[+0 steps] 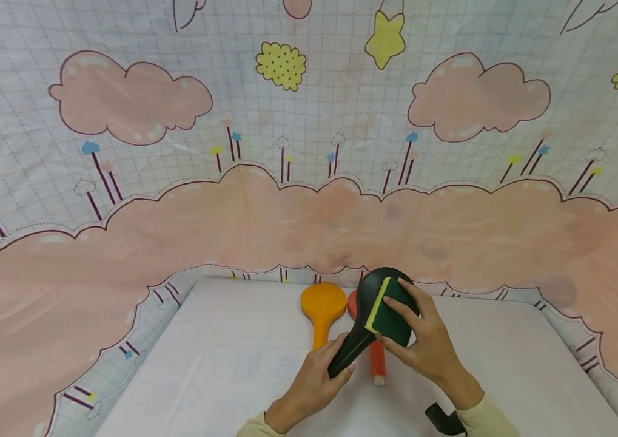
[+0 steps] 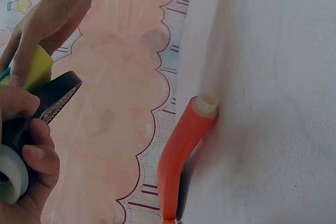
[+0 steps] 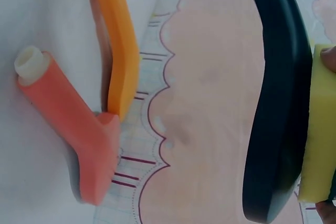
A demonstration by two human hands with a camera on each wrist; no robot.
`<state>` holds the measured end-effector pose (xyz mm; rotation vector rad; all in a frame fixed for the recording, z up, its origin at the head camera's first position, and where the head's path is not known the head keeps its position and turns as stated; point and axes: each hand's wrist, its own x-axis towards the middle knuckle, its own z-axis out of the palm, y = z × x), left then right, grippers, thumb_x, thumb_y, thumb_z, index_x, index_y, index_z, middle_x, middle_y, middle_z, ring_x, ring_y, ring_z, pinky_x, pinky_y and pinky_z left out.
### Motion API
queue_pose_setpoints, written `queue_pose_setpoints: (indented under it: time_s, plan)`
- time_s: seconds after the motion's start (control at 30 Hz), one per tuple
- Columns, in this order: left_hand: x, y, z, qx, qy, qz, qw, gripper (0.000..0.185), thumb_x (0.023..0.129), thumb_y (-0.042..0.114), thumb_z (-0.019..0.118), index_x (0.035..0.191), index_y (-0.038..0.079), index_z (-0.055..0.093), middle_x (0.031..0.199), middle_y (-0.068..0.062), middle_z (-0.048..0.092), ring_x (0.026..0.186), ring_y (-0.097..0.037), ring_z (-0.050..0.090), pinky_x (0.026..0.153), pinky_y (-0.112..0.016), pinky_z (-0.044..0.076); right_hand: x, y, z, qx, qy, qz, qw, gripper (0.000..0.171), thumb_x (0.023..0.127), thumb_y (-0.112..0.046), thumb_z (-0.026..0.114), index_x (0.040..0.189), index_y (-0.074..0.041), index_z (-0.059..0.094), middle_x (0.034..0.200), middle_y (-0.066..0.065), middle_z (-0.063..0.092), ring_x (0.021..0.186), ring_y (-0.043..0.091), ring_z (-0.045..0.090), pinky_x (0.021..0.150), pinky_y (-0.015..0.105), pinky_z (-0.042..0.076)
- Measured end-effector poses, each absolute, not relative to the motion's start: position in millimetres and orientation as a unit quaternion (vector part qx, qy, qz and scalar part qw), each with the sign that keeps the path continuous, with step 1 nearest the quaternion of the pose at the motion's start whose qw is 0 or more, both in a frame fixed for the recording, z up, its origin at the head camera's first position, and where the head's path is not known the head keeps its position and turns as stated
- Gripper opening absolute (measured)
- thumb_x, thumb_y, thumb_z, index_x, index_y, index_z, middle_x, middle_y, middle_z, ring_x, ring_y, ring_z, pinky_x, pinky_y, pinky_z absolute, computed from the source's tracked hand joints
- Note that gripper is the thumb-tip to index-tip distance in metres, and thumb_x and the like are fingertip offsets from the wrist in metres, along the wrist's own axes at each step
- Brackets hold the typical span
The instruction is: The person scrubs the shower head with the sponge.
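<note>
A black handheld shower head (image 1: pixel 370 297) is raised above the table, tilted, its smooth back facing up in the head view. My left hand (image 1: pixel 313 375) grips its handle; the left wrist view shows the handle's pale end and part of the perforated face. My right hand (image 1: pixel 430 340) holds a yellow-and-green sponge (image 1: pixel 398 315) with spread, bent fingers. The sponge's yellow side lies against the back of the shower head, as the right wrist view shows. Behind them on the table are an orange shower head (image 1: pixel 323 300) and a red shower head (image 1: pixel 377 358), the red one partly hidden.
The white table (image 1: pixel 221 346) stands against a patterned cloth (image 1: pixel 309 224) with clouds and stars. Beside the right sleeve is a black curved piece (image 1: pixel 442 419), partly covered by the forearm; its kind is unclear.
</note>
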<state>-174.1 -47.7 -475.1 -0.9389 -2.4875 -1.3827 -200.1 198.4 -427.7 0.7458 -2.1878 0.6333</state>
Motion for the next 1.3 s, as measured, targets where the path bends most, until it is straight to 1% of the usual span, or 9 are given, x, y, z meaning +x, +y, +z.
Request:
queue_pose_setpoints:
  time_s: [0.1,0.17,0.3,0.43,0.57,0.67,0.87,1.13,1.3]
  plan:
    - [-173.4,-48.4,-474.8,-0.314,-0.827,-0.461,0.074,0.059,0.099,0.037,0.056,0.146,0.002,0.043,0.130,-0.010,0.064,0.098,-0.012,0.060,0.090,-0.028,0.055,-200.4,197.4,-425.7,0.288,-0.851,0.243,0.365,0.066,0.086,-0.069,0.053,0.127,-0.018,0.063,0.148,0.019,0.042,0.130,0.037,0.042,0.085,0.053,0.055]
    - [-172.3,-49.1,-474.7,-0.315,-0.827,-0.460,0.075,0.059,0.099,0.037,0.056,0.146,0.002,0.043,0.129,-0.010,0.064,0.097,-0.011,0.060,0.090,-0.027,0.055,-201.1,197.6,-424.7,0.288,-0.850,0.240,0.370,0.066,0.086,-0.068,0.053,0.126,-0.017,0.063,0.147,0.020,0.043,0.129,0.039,0.043,0.084,0.053,0.055]
    - [-170.4,-50.4,-474.7,-0.319,-0.830,-0.451,0.079,0.059,0.100,0.037,0.055,0.145,0.001,0.044,0.126,-0.011,0.065,0.094,-0.011,0.060,0.089,-0.026,0.055,-204.4,200.6,-422.7,0.283,-0.847,0.233,0.385,0.060,0.083,-0.056,0.071,0.126,-0.015,0.064,0.145,0.023,0.044,0.126,0.040,0.046,0.080,0.053,0.056]
    - [-169.3,-51.2,-475.2,-0.329,-0.833,-0.437,0.089,0.056,0.100,0.033,0.056,0.143,-0.001,0.045,0.124,-0.012,0.066,0.092,-0.012,0.059,0.086,-0.025,0.056,-208.2,203.9,-420.3,0.269,-0.850,0.229,0.390,0.065,0.070,-0.033,0.089,0.126,-0.014,0.063,0.143,0.023,0.045,0.123,0.041,0.047,0.078,0.053,0.056]
    - [-167.6,-52.9,-475.9,-0.335,-0.835,-0.426,0.094,0.053,0.100,0.030,0.057,0.141,-0.002,0.047,0.120,-0.012,0.067,0.089,-0.011,0.057,0.082,-0.022,0.055,-212.3,205.4,-417.7,0.255,-0.855,0.228,0.389,0.073,0.059,-0.018,0.093,0.125,-0.012,0.063,0.142,0.024,0.045,0.123,0.043,0.048,0.078,0.053,0.056]
    - [-165.9,-54.7,-475.9,-0.334,-0.838,-0.423,0.085,0.054,0.100,0.031,0.057,0.141,-0.002,0.047,0.121,-0.012,0.067,0.090,-0.010,0.057,0.083,-0.022,0.055,-215.5,206.7,-416.7,0.246,-0.857,0.234,0.386,0.073,0.059,-0.017,0.093,0.124,-0.011,0.063,0.141,0.025,0.045,0.123,0.042,0.048,0.079,0.054,0.056]
    - [-165.4,-56.3,-476.6,-0.336,-0.840,-0.419,0.077,0.056,0.100,0.033,0.055,0.142,-0.002,0.046,0.123,-0.012,0.066,0.091,-0.010,0.059,0.086,-0.023,0.056,-219.3,207.7,-418.4,0.233,-0.860,0.254,0.376,0.069,0.061,-0.018,0.092,0.124,-0.011,0.063,0.141,0.024,0.045,0.122,0.042,0.048,0.079,0.055,0.057]
    - [-169.1,-53.5,-476.8,-0.349,-0.838,-0.404,0.109,0.053,0.098,0.027,0.059,0.141,-0.001,0.047,0.114,-0.010,0.067,0.085,-0.007,0.056,0.076,-0.018,0.052,-218.1,203.0,-417.6,0.247,-0.858,0.246,0.377,0.070,0.062,-0.022,0.092,0.125,-0.013,0.063,0.142,0.023,0.045,0.124,0.041,0.046,0.078,0.055,0.057]
    - [-169.9,-50.6,-475.6,-0.356,-0.838,-0.394,0.127,0.052,0.096,0.021,0.062,0.140,-0.003,0.048,0.110,-0.010,0.068,0.081,-0.006,0.054,0.071,-0.015,0.049,-214.5,198.2,-416.1,0.273,-0.853,0.229,0.381,0.063,0.076,-0.048,0.081,0.126,-0.016,0.063,0.143,0.023,0.046,0.125,0.039,0.045,0.081,0.056,0.056]
